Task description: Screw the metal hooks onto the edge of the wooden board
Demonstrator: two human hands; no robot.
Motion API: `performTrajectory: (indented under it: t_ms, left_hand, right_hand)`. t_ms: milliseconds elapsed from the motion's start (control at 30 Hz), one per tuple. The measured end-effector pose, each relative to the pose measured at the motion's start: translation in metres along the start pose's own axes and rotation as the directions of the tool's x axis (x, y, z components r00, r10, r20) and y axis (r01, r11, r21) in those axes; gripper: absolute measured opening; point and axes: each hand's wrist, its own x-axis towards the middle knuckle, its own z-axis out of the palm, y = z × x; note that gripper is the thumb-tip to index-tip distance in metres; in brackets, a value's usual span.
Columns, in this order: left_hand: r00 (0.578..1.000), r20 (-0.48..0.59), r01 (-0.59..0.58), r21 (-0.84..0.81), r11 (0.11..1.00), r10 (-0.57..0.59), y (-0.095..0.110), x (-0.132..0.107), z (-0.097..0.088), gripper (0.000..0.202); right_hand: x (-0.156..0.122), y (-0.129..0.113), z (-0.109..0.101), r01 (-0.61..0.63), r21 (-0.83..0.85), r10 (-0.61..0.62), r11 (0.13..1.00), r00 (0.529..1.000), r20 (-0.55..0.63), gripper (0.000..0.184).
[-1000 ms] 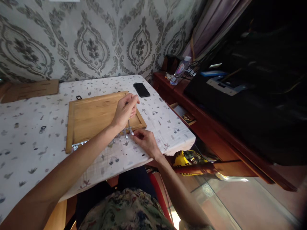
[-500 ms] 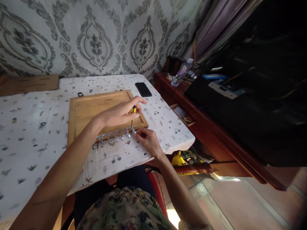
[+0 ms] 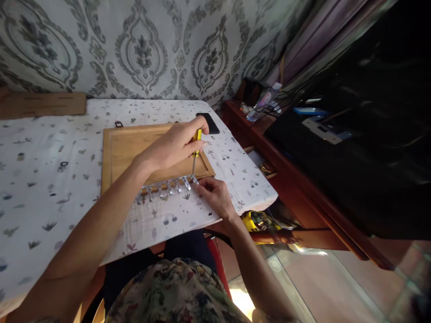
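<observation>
My left hand [image 3: 175, 144] grips the yellow-and-black handle of a screwdriver [image 3: 197, 142], its index finger bent over the top. The screwdriver stands nearly upright, its tip on the right end of a row of small metal hooks [image 3: 170, 186]. That row runs along the near edge of a framed wooden panel [image 3: 123, 146] lying flat on the table. With thumb and fingers closed, my right hand [image 3: 215, 195] pinches the metal hook at the right end [image 3: 194, 179]. The screw under the tip is too small to make out.
A patterned white cloth covers the table [image 3: 67, 179]. A black phone [image 3: 211, 124] lies behind the panel, and cardboard [image 3: 63, 103] is at the back left. On the right are a dark red cabinet [image 3: 289, 179], a plastic bottle [image 3: 264, 103] and a yellow bag [image 3: 251, 222].
My left hand has risen a little, and its index finger now curls over the screwdriver's top. The right hand still pinches the end hook. The whole view has shifted slightly.
</observation>
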Motion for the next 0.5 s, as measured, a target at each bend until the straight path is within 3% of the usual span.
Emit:
performTrajectory:
  t_ms: [200, 500]
  left_hand:
    - [0.999, 0.042, 0.029, 0.055, 0.998, -0.031, -0.002, 0.001, 0.013, 0.01]
    - [0.998, 0.041, 0.039, 0.079, 0.996, -0.043, -0.006, 0.002, 0.017, 0.013]
  right_hand:
    - [0.0, 0.003, 0.0, -0.008, -0.012, 0.008, 1.0, 1.0, -0.001, 0.027]
    - [0.0, -0.001, -0.001, -0.007, -0.003, 0.007, 1.0, 1.0, 0.001, 0.029]
